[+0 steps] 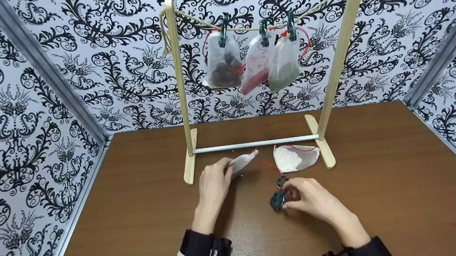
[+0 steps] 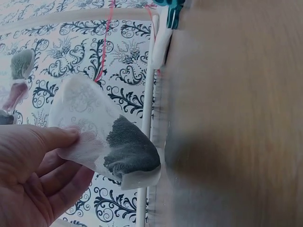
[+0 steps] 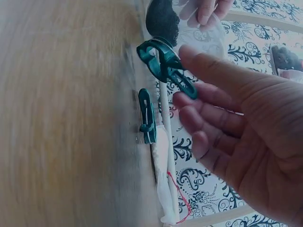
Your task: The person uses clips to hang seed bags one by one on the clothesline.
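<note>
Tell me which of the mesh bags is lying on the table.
The bag of white grains, lying beside the stand's right foot. Three bags hang from the rope; the left hand holds the black-filled bag.

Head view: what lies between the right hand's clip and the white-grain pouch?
A second dark-green clip lies between them on the tabletop in the head view.
</note>
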The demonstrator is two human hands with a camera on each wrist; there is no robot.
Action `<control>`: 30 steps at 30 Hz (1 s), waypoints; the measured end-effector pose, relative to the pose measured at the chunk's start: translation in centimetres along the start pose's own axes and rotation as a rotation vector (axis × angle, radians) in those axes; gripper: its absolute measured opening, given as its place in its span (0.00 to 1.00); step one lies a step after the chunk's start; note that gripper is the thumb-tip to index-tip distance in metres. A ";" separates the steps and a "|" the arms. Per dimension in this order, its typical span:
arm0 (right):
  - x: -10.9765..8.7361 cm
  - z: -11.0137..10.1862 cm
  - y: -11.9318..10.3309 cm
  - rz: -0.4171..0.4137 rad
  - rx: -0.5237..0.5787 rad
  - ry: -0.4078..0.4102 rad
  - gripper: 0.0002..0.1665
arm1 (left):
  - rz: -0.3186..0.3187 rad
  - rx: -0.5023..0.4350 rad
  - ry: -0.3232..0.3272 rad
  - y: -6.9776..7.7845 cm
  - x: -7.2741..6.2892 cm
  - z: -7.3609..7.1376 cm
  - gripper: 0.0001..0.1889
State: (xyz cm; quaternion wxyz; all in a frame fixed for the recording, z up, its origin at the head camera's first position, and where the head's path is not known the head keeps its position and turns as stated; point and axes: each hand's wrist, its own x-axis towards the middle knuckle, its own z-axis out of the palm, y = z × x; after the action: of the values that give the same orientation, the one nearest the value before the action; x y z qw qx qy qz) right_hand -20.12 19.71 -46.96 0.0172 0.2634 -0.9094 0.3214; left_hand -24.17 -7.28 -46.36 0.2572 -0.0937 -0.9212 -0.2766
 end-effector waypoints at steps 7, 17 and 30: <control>0.3 -0.2 0.3 -0.069 0.094 0.184 0.18 | -0.013 -0.029 0.069 0.0 0.2 -0.7 0.02; 0.8 -1.4 -0.7 -0.112 0.147 0.295 0.21 | -0.003 -0.052 0.098 1.1 0.7 -2.2 0.02; 4.5 -6.0 -2.8 -0.403 -0.001 0.449 0.21 | 0.116 -0.178 0.167 1.3 2.4 -4.2 0.03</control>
State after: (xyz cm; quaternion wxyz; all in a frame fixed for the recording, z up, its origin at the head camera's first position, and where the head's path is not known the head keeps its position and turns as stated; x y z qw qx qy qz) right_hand -23.45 19.30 -39.69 0.2817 0.3608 -0.8124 0.3613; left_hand -24.04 -8.46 -41.47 0.3394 -0.1458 -0.8614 -0.3486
